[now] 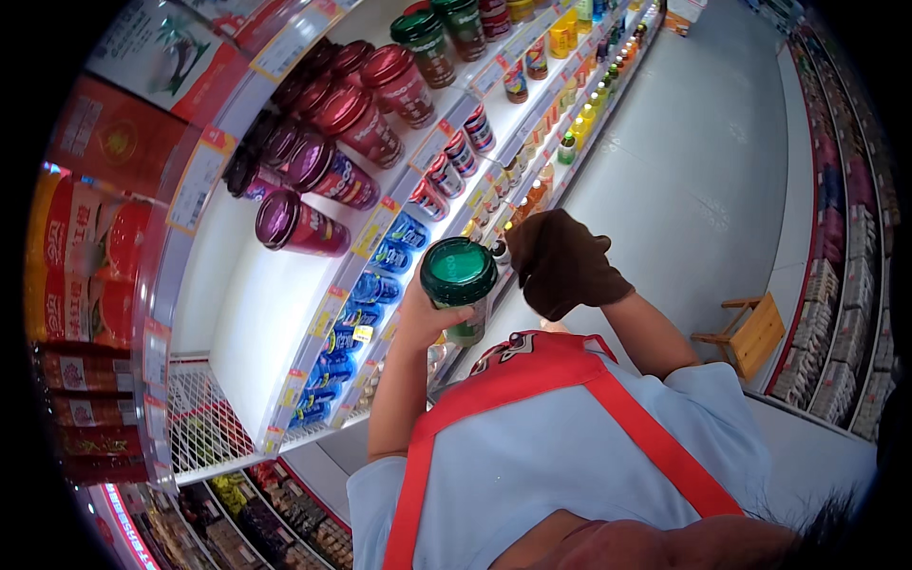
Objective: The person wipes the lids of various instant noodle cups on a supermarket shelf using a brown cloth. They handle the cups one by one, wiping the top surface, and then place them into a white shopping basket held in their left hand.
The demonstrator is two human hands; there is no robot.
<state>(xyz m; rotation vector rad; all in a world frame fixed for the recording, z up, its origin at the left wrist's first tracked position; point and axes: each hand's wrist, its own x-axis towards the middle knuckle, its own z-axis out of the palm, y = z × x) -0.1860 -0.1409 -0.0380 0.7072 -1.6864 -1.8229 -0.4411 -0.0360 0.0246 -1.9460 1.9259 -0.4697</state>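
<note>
My left hand grips a Meco drink cup with a glossy green lid, upright before my chest. A brown cloth, possibly a mitt, covers my right hand just right of the cup; the fingers are hidden under it. The lit shelf beside me holds several purple-lidded Meco cups, red-lidded cups and green-lidded cups. A bare white stretch of shelf lies nearest me, below the purple-lidded cups.
Blue cans and small striped cans line a lower shelf, with bottles farther along. A wooden stool stands on the aisle floor at right, near another stocked shelf. A wire rack is at lower left.
</note>
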